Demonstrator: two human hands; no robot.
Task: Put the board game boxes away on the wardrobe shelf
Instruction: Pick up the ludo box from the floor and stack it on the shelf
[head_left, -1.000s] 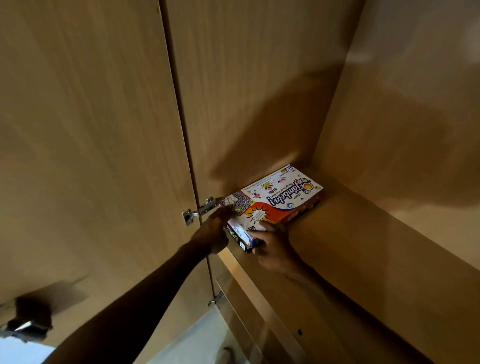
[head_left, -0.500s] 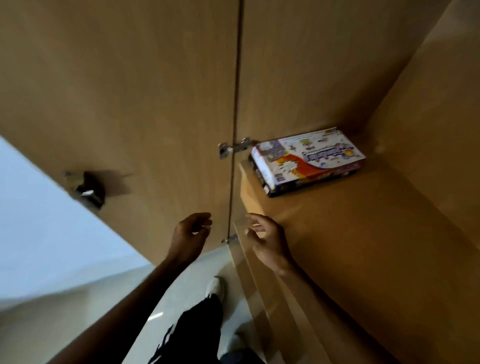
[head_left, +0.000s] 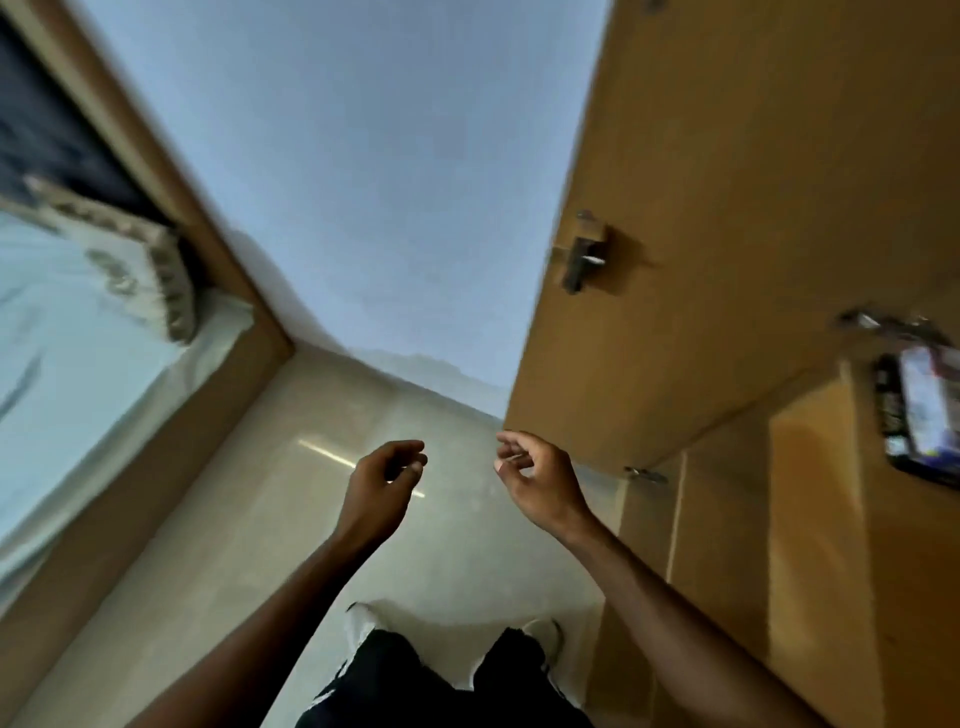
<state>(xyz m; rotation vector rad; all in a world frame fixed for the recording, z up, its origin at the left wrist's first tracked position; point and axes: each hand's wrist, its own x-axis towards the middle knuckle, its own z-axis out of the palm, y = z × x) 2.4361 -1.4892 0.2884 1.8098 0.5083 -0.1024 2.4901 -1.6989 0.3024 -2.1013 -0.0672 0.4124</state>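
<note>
Hands come first, nearest to me: the left hand and the right hand hang side by side in front of the person's chest, both bare, both holding nothing, fingers loosely curled inward with thumb and fingertips close but not pinched on anything. Below them I see dark trousers and white shoes on a pale glossy tiled floor.

A little further out on the right stands the tan wooden wardrobe. Its open door carries a small metal handle, and hinges show near the inner edge. On the wardrobe shelf, close to its front edge and toward the hinged side, lies a flat colourful printed board game box, cut off by the right border and too blurred to read.

Off to the left is a bed with pale sheets and a patterned pillow, then a plain light wall beyond.

I judge that one box is stowed and the hands are free for the next. No other box is in view, so the next move calls for finding one elsewhere in the room, taking it in both hands and bringing it level to the shelf beside or on top of the first.
</note>
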